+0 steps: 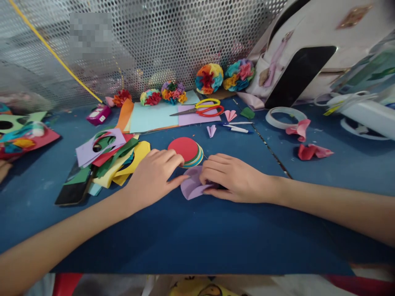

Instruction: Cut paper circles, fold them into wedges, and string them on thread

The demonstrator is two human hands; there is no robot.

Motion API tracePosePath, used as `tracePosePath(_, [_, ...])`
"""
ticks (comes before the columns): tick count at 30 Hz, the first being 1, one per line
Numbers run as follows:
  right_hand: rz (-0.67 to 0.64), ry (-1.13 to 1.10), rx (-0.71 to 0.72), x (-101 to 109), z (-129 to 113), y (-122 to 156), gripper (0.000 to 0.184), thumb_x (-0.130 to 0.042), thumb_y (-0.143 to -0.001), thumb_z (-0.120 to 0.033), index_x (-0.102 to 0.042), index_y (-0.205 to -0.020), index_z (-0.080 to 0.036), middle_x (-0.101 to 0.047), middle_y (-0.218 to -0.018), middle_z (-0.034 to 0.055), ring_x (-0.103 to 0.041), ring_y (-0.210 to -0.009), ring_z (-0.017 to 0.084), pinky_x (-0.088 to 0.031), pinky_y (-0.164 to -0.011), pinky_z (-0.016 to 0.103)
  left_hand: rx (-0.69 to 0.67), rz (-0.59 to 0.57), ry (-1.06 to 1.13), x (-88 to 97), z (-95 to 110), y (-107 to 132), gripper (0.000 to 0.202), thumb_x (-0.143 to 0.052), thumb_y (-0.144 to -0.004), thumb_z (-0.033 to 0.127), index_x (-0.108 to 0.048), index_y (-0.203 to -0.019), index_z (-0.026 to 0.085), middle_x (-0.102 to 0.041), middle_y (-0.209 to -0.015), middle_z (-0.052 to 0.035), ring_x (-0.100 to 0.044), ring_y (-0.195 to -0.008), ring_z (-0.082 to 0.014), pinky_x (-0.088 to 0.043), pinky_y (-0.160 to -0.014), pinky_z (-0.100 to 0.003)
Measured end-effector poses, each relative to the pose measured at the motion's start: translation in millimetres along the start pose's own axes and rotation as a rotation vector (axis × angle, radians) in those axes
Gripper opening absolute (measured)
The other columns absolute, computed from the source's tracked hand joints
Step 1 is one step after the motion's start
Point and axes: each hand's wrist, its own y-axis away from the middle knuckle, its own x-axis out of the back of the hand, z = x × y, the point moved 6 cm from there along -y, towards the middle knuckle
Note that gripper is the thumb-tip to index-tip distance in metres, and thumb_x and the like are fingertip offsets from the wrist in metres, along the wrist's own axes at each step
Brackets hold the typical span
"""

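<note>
Left hand: fingers narrow, resting on stack of paper circles, red on top, near middle of blue table. Forefinger stretched just beside folded lilac paper.

Right hand: fingers close together over lilac paper, pressing it to table; thumb hidden, grip cannot be told.

Scrap paper cutouts left of hands. Scissors on paper sheets near back edge. Paper flowers along back edge. Tape roll toward right back corner.
</note>
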Motion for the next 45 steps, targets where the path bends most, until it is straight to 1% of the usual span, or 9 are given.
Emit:
tracePosePath(3, [0.049,0.082,0.083,5,-8,0,0.021,-0.046,-0.109,-0.025,-0.061,-0.096,-0.018,-0.068,-0.092,0.0050,-0.053,-0.083,0.018,-0.041,-0.079,0.032,0.091,-0.047,0.168,-8.5,0,0,0.024,-0.067,-0.097,0.040,-0.066,-0.107,0.018,-0.072,-0.096,-0.0024,-0.066,-0.088,-0.0215,-0.040,-0.077,-0.034])
tracePosePath(8, [0.155,0.225,0.163,15,-18,2,0.019,-0.049,-0.107,-0.018,-0.064,-0.096,-0.018,-0.069,-0.084,0.0025,-0.057,-0.080,0.017,-0.045,-0.077,0.031,0.132,-0.067,0.426,-20.0,10,-3,0.010,-0.068,-0.092,0.023,-0.063,-0.083,0.020,-0.067,-0.074,0.0064,-0.060,-0.071,-0.0139,-0.037,-0.077,-0.031])
tracePosePath(11, [0.156,0.241,0.188,15,-21,4,0.016,-0.055,-0.105,-0.015,-0.065,-0.093,-0.018,-0.072,-0.087,0.0011,-0.060,-0.080,0.016,-0.047,-0.076,0.031,0.089,-0.054,0.407,-19.7,10,-1,0.009,-0.061,-0.090,0.015,-0.061,-0.082,0.019,-0.064,-0.074,0.0061,-0.058,-0.070,-0.0126,-0.035,-0.078,-0.032])
tracePosePath(14, [0.145,0.234,0.232,14,-25,4,0.015,-0.059,-0.104,-0.017,-0.067,-0.092,-0.017,-0.076,-0.093,0.0009,-0.065,-0.085,0.015,-0.049,-0.077,0.032,0.062,-0.029,0.372,-16.1,5,5,0.010,-0.056,-0.091,0.013,-0.058,-0.083,0.019,-0.065,-0.082,0.0027,-0.061,-0.080,-0.0148,-0.037,-0.082,-0.033])
tracePosePath(18, [0.159,0.192,0.234,15,-26,4,0.017,-0.057,-0.106,-0.022,-0.070,-0.095,-0.016,-0.079,-0.094,0.0008,-0.067,-0.084,0.013,-0.051,-0.078,0.031,-0.007,-0.017,0.420,-17.0,-1,15,0.014,-0.058,-0.091,0.008,-0.053,-0.087,0.020,-0.074,-0.115,-0.0026,-0.064,-0.107,-0.0179,-0.038,-0.097,-0.036])
tracePosePath(22, [0.177,0.149,0.214,18,-24,5,0.019,-0.058,-0.105,-0.022,-0.070,-0.091,-0.016,-0.080,-0.093,0.0005,-0.068,-0.080,0.013,-0.053,-0.077,0.032,-0.136,-0.020,0.457,-22.0,3,23,0.022,-0.057,-0.093,0.001,-0.049,-0.091,0.022,-0.069,-0.140,-0.0019,-0.061,-0.122,-0.0173,-0.035,-0.109,-0.037])
tracePosePath(25, [0.159,0.135,0.192,18,-21,5,0.020,-0.057,-0.104,-0.021,-0.071,-0.090,-0.016,-0.081,-0.092,0.0001,-0.068,-0.079,0.013,-0.054,-0.076,0.031,-0.160,-0.021,0.501,-24.0,4,26,0.024,-0.056,-0.097,0.000,-0.047,-0.095,0.022,-0.070,-0.140,-0.0020,-0.061,-0.125,-0.0143,-0.032,-0.114,-0.036])
tracePosePath(32, [0.173,0.147,0.112,21,-10,6,0.019,-0.057,-0.104,-0.020,-0.069,-0.089,-0.017,-0.082,-0.095,0.0012,-0.070,-0.082,0.013,-0.055,-0.077,0.032,-0.078,-0.087,0.554,-26.8,1,24,0.028,-0.054,-0.096,-0.003,-0.049,-0.102,0.024,-0.068,-0.141,0.0001,-0.059,-0.130,-0.0105,-0.027,-0.120,-0.033])
tracePosePath(45, [0.167,0.101,0.096,20,-6,7,0.022,-0.054,-0.105,-0.020,-0.068,-0.088,-0.017,-0.081,-0.095,0.0035,-0.070,-0.083,0.014,-0.057,-0.076,0.032,-0.136,-0.090,0.536,-26.7,2,23,0.034,-0.049,-0.091,-0.008,-0.052,-0.105,0.023,-0.071,-0.137,0.0019,-0.058,-0.129,-0.0094,-0.019,-0.124,-0.030])
